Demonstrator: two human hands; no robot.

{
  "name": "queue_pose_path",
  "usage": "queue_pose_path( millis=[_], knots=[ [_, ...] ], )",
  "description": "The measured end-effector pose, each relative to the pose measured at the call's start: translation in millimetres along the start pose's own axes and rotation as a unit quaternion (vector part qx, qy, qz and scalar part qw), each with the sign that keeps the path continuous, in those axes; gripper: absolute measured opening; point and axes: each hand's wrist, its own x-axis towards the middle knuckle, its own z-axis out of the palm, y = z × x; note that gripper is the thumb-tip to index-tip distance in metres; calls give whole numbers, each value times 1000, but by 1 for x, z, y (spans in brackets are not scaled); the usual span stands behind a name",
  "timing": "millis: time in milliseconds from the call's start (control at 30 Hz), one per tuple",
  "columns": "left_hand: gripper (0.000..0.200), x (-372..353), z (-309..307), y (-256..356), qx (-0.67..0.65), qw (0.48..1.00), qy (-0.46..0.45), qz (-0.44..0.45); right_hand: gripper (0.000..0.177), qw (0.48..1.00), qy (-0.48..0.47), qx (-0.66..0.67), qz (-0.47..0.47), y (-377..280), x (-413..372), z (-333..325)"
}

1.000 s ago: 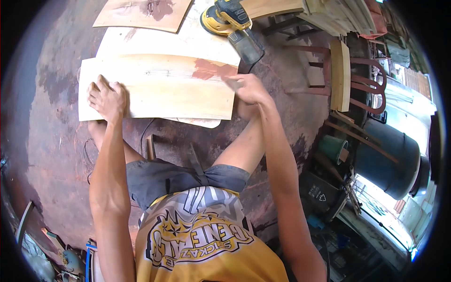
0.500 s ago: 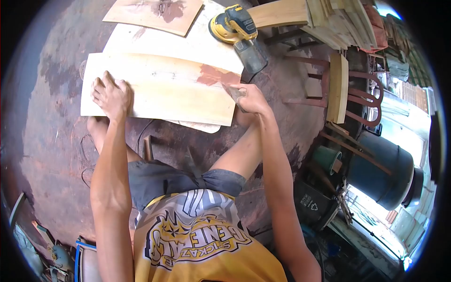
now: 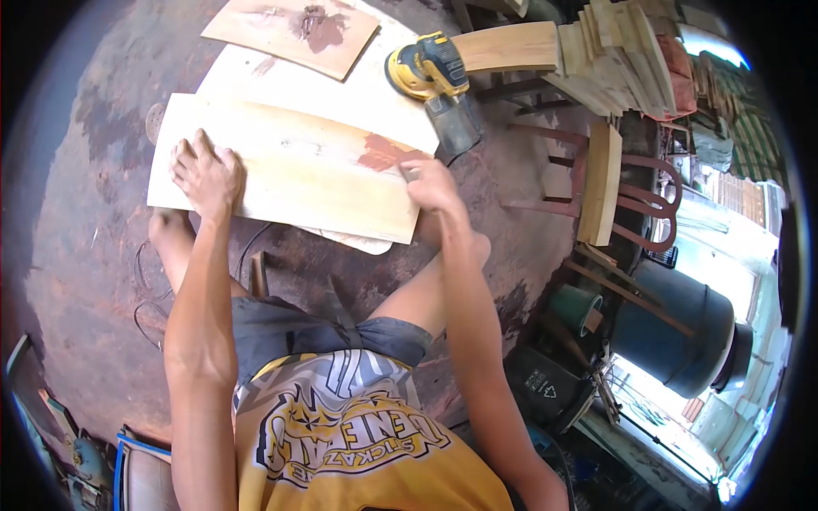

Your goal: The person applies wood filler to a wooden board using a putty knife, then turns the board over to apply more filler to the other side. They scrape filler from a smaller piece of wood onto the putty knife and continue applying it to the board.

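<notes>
A pale, slightly curved wooden board (image 3: 290, 175) lies across my knees and over a white surface. My left hand (image 3: 207, 176) rests with spread fingers on the board's left part, holding nothing. Near the right end, a patch of reddish-brown filler (image 3: 383, 152) is smeared on the wood. My right hand (image 3: 433, 186) is closed beside that patch, at the board's right edge. It grips a putty knife, whose flat blade is mostly hidden by the fingers now. Beyond the board lies a thin wooden panel (image 3: 336, 64) with a blob of the same filler (image 3: 319, 30).
A yellow and black sander (image 3: 423, 68) sits at the white round surface's (image 3: 247, 77) right edge. Stacked curved boards (image 3: 613, 60), a reddish chair (image 3: 635, 183) with a plank (image 3: 601, 183) across it, a blue drum (image 3: 669, 324) and a green bucket (image 3: 573, 307) stand to the right.
My right hand has turned and shifted slightly left and down along the board's edge, so the knife blade no longer shows plainly. The view has tilted slightly; my left hand stays on the board.
</notes>
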Motion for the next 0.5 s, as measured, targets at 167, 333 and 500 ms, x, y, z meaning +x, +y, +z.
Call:
queue_pose_path(
  millis=[167,333,500],
  knots=[
    [54,4,1,2,-1,1000,16,0,37,992,31,114,40,10,3,-26],
    [52,2,-2,2,-13,999,30,10,34,968,29,211,130,19,20,-38],
    [51,3,-2,2,-2,999,36,10,43,980,17,191,62,13,24,-6]
  ],
)
